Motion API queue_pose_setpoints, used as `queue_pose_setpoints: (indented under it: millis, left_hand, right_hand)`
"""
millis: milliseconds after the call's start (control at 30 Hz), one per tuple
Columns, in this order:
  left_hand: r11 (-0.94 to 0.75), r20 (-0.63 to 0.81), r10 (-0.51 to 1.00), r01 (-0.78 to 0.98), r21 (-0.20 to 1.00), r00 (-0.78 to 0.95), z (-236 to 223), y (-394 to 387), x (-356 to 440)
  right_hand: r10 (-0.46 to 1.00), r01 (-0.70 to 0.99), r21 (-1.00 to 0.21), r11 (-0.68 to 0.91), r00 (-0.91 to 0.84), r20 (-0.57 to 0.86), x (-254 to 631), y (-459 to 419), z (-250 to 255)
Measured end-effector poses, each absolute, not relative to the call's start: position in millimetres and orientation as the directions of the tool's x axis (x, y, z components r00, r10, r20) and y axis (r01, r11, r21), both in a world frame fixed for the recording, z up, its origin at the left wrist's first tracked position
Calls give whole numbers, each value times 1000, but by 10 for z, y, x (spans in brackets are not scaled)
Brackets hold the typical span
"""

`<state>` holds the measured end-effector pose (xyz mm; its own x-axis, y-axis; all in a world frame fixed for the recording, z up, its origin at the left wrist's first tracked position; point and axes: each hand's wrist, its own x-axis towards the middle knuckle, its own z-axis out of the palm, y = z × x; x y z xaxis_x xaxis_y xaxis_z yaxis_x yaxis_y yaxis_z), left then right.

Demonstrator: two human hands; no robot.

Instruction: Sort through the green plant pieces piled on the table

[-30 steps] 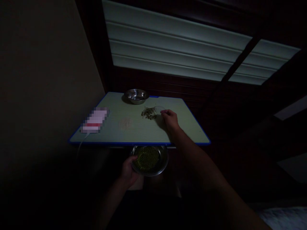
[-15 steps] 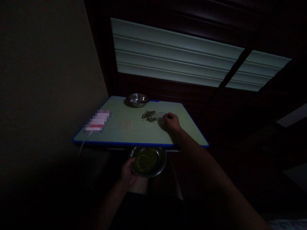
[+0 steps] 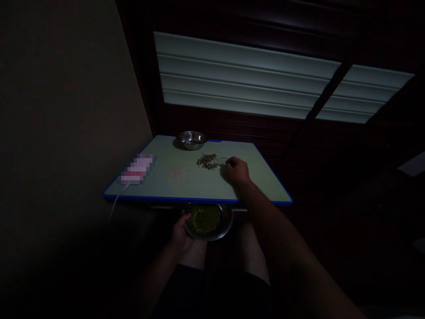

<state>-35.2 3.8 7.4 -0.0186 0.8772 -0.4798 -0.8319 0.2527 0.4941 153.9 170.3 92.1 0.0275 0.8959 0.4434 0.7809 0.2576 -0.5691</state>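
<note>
My left hand (image 3: 182,232) grips the left rim of a steel bowl (image 3: 222,228) full of small green grains, held just below the near edge of a small pale-green table with a blue border (image 3: 199,186). My right hand (image 3: 237,170) rests on the table with its fingers curled. It sits just right of a small heap of dark green grains (image 3: 206,160). A thin clear piece that I cannot make out shows at its fingertips. A fainter pale patch of tiny bits (image 3: 175,173) lies left of the heap.
A second steel bowl (image 3: 191,139) stands at the table's far edge. A blurred pink and white object (image 3: 137,168) lies at the left with a white cable hanging off the edge. A wall is at the left, dark slatted panels behind. My bare knees are under the table.
My right hand has drawn slightly back toward me beside the heap, its fingers curling in. The left hand keeps holding the bowl under the table edge. The view shifted a little.
</note>
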Motion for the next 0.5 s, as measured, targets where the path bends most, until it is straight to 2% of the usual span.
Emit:
queue_pose_setpoints:
  millis: [200,500]
  left_hand:
    - [263,-464,886,-823,503,0,91,67,-362]
    - [240,-457,890,-857,457,5,47,49,-320]
  right_hand:
    - [901,803,-522,288,-43,431,1524,1674,939]
    - [894,703,-614,358,-69,442,1529,1687,884]
